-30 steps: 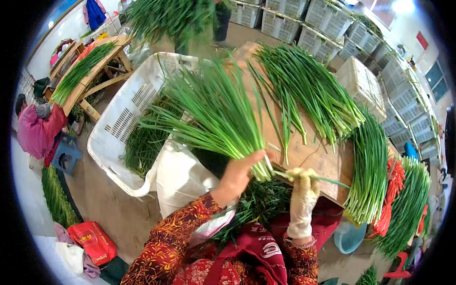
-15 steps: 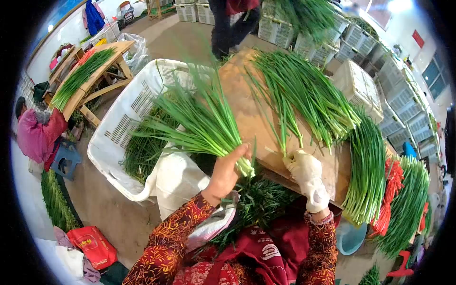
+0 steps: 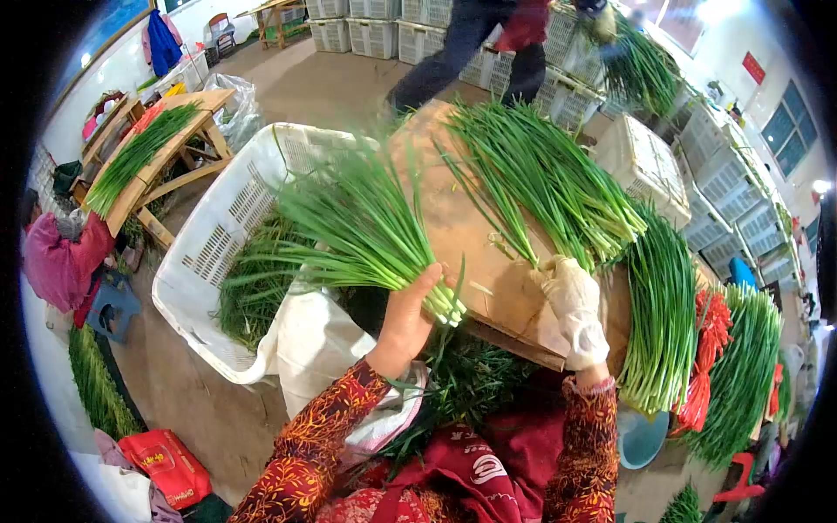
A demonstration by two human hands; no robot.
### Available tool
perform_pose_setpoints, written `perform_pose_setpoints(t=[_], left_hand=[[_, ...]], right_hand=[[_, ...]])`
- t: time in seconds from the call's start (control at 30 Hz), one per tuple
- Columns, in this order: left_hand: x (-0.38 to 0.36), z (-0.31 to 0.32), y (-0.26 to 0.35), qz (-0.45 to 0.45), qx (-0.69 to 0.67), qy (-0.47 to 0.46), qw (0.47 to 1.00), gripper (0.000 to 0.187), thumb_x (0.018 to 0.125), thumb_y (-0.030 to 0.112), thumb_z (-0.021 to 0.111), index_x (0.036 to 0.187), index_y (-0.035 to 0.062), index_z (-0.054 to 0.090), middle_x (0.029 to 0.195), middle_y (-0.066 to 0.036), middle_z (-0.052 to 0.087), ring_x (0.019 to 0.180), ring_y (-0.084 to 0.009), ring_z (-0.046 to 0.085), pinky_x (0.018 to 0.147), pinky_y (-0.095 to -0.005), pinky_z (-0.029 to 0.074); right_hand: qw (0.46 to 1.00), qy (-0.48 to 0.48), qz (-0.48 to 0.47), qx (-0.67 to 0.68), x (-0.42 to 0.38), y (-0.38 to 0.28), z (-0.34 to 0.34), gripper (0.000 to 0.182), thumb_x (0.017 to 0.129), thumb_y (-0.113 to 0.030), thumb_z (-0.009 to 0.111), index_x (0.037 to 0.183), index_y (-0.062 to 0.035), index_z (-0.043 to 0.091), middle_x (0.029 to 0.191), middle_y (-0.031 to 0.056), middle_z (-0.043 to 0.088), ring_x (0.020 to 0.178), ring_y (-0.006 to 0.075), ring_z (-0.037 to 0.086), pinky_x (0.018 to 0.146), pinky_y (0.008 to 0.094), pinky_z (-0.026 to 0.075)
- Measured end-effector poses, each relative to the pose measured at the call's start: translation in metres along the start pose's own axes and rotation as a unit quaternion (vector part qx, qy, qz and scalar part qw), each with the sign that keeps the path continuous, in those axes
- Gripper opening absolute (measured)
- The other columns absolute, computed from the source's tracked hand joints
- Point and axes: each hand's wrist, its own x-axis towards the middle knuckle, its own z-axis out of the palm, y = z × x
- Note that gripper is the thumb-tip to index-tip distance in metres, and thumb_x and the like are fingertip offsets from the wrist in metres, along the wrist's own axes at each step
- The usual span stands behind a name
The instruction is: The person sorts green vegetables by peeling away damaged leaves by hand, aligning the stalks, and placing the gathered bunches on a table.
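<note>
My bare left hand [image 3: 403,321] is closed around the lower stems of a bunch of garlic chives [image 3: 381,231], whose leaves fan up and left over the white basket [image 3: 196,318]. In a pale glove, my right hand [image 3: 571,305] pinches the stem ends of a few chives [image 3: 516,228] lying on the wooden board [image 3: 449,196]. Beside them on the board rests a large loose pile of chives [image 3: 554,179]. Its fingertips are partly hidden by the glove's angle.
Chive trimmings [image 3: 248,292] lie in the basket. To the right are stacked chives [image 3: 663,318], red ties [image 3: 704,353] and a blue bucket [image 3: 643,438]. A co-worker's legs [image 3: 462,57] are beyond the board; another person [image 3: 65,257] sits at left. White crates [image 3: 645,166] stand behind.
My right hand is slightly farther up the board, still at the chive stems. The left-hand bunch has shifted a little, its leaf tips blurred. The co-worker beyond the board has stepped right.
</note>
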Motion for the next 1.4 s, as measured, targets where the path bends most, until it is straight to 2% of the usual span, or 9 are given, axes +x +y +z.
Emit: perform_pose_setpoints(t=[0.13,0.23,0.3,0.37,0.5,0.63,0.9,1.17,1.4], left_hand=[[0.002,-0.001,0.007,-0.011,-0.001,-0.01,1.0,0.019,0.08,0.015,0.062,0.095,0.0055,0.053,0.083,-0.002,0.056,0.075,-0.0125,0.056,0.058,-0.0299,0.05],[-0.001,-0.007,0.004,-0.025,0.01,-0.001,1.0,0.02,0.08,0.015,0.062,0.096,0.0061,0.053,0.084,-0.002,0.056,0.075,-0.0127,0.056,0.06,-0.03,0.05],[-0.001,-0.014,0.001,-0.066,0.024,0.008,0.998,0.028,0.082,0.015,0.059,0.107,0.0085,0.049,0.091,-0.001,0.057,0.079,-0.0096,0.054,0.068,-0.0298,0.049],[-0.003,-0.011,0.0,-0.066,0.025,-0.001,0.998,0.027,0.082,0.015,0.059,0.106,0.0084,0.049,0.092,-0.001,0.057,0.079,-0.0097,0.055,0.068,-0.03,0.049],[-0.011,0.0,0.004,-0.071,0.026,-0.003,0.997,0.025,0.081,0.015,0.059,0.104,0.0066,0.051,0.09,-0.001,0.058,0.078,-0.0102,0.055,0.067,-0.0294,0.049],[-0.009,-0.002,-0.007,-0.047,0.03,0.016,0.998,0.02,0.077,0.009,0.063,0.094,0.0026,0.055,0.08,-0.004,0.058,0.066,-0.0132,0.057,0.056,-0.0283,0.05],[-0.006,0.003,-0.001,-0.052,0.052,-0.052,0.996,0.028,0.08,0.014,0.062,0.104,0.0033,0.053,0.09,-0.002,0.059,0.076,-0.0096,0.056,0.065,-0.0251,0.048],[-0.004,-0.01,-0.002,-0.025,0.091,-0.131,0.987,0.035,0.079,0.009,0.059,0.11,-0.0005,0.049,0.099,-0.006,0.058,0.084,-0.0114,0.056,0.075,-0.0242,0.047],[-0.003,-0.014,-0.006,-0.029,0.088,-0.126,0.988,0.036,0.077,0.007,0.062,0.109,-0.0008,0.049,0.098,-0.008,0.058,0.083,-0.0139,0.057,0.076,-0.0273,0.047]], right_hand=[[0.999,0.044,0.021,-0.013,0.007,0.011,0.013,0.026,0.078,-0.035,0.057,0.08,-0.0093,0.061,0.075,0.0141,0.061,0.068,0.0312,0.059,0.062,0.038,0.045],[0.953,0.039,0.125,0.272,0.007,0.03,0.011,0.025,0.081,-0.027,0.059,0.08,-0.0024,0.06,0.064,0.0051,0.06,0.05,0.0129,0.053,0.049,0.026,0.043],[0.836,-0.03,0.161,0.524,-0.004,0.034,-0.006,0.022,0.082,-0.023,0.059,0.079,-0.0013,0.06,0.061,-0.0001,0.055,0.046,0.0037,0.044,0.044,0.0194,0.038],[0.813,-0.045,0.179,0.552,-0.015,0.034,-0.017,0.016,0.084,-0.019,0.056,0.081,-0.0036,0.058,0.062,-0.0012,0.054,0.045,0.0025,0.039,0.042,0.0157,0.034],[0.55,-0.027,0.149,0.821,-0.044,0.017,-0.021,0.013,0.084,-0.016,0.057,0.089,-0.0049,0.053,0.067,-0.0013,0.051,0.048,0.0034,0.038,0.046,0.0166,0.037],[0.6,-0.032,0.138,0.787,-0.054,-0.024,-0.003,0.009,0.084,-0.013,0.057,0.089,-0.006,0.054,0.07,0.0009,0.054,0.053,0.0067,0.045,0.051,0.0188,0.04],[0.744,-0.085,0.098,0.656,-0.064,-0.062,0.026,0.009,0.084,-0.016,0.058,0.085,-0.0076,0.057,0.067,0.0007,0.056,0.055,0.0052,0.046,0.052,0.0179,0.038],[0.608,-0.185,0.146,0.758,-0.058,-0.053,0.015,0.015,0.085,-0.015,0.052,0.084,-0.0005,0.053,0.057,0.0009,0.047,0.046,0.0078,0.041,0.058,0.0257,0.048],[0.613,-0.274,0.149,0.726,-0.061,-0.05,0.015,0.017,0.085,-0.017,0.052,0.084,-0.0004,0.053,0.056,0.002,0.048,0.047,0.0086,0.045,0.058,0.0257,0.048]])
